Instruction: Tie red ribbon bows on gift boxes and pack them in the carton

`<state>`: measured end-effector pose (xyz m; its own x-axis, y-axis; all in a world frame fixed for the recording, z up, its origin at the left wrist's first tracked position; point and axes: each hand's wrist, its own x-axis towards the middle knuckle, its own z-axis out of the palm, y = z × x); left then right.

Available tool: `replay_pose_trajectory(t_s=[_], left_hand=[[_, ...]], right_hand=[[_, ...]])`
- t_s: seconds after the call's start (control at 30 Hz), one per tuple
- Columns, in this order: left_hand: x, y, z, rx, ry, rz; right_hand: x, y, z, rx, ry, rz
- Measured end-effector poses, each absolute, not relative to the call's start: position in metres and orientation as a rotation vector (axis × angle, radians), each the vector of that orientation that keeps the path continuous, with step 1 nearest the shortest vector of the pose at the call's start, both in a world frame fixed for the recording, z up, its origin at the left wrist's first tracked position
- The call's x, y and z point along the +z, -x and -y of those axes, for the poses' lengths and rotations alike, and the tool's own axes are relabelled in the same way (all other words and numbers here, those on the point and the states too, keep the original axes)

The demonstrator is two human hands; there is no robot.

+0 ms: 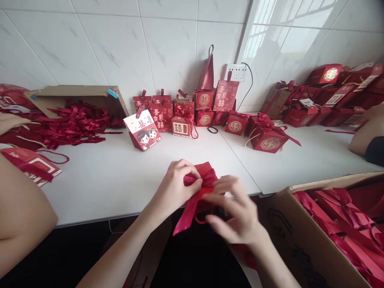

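Hands [207, 200] on red ribbon bow [201, 185]

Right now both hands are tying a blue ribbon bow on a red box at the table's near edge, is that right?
Not quite: the ribbon bow is red, not blue. The head view shows the left hand and right hand working on it on the red box at the table's near edge.

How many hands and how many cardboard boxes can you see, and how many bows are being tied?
Hands: 2, left hand and right hand
Cardboard boxes: 2, ribbon box and bow box
Bows being tied: 1, bow
Total: 5
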<state>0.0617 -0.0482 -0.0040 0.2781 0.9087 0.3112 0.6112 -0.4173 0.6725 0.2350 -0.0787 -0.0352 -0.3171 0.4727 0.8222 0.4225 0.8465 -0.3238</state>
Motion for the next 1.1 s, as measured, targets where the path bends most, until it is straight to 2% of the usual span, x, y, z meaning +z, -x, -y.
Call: replay_pose_trajectory(t_s=[0.1, 0.17, 0.27, 0.33, 0.67, 0.8, 0.9, 1.0, 1.1], left_hand=[[-0.004, -0.061, 0.049, 0.938, -2.138, -1.362], [-0.004, -0.061, 0.049, 0.926, -2.141, -1.369], [-0.003, -0.061, 0.049, 0.906, -2.152, -1.373], [-0.003, -0.061, 0.049, 0.897, -2.161, -1.37], [-0.005, -0.061, 0.049, 0.921, -2.097, -1.337], [-0.007, -0.059, 0.05, 0.944, -2.07, -1.357], [-0.01, -0.056, 0.051, 1.101, -2.002, -1.439], [-0.013, -0.053, 0.052, 1.235, -1.917, -1.65], [-0.013, -0.052, 0.055, 1.153, -1.845, -1.789]], right_hand=[[-0.033, -0.259, 0.07, 0.329, 1.127, 1.702], [-0.032, -0.266, 0.066, 0.687, 1.336, 1.651], [-0.034, -0.264, 0.066, 1.207, 1.316, 1.561], [-0.036, -0.261, 0.067, 1.323, 1.24, 1.443], [-0.043, -0.273, 0.073, 1.385, 1.136, 1.323], [-0.032, -0.277, 0.065, 1.012, 1.264, 1.398], [-0.018, -0.27, 0.051, 0.781, 1.342, 1.512], [-0.007, -0.258, 0.038, 0.88, 1.345, 1.71], [-0.004, -0.248, 0.031, 1.025, 1.352, 1.754]])
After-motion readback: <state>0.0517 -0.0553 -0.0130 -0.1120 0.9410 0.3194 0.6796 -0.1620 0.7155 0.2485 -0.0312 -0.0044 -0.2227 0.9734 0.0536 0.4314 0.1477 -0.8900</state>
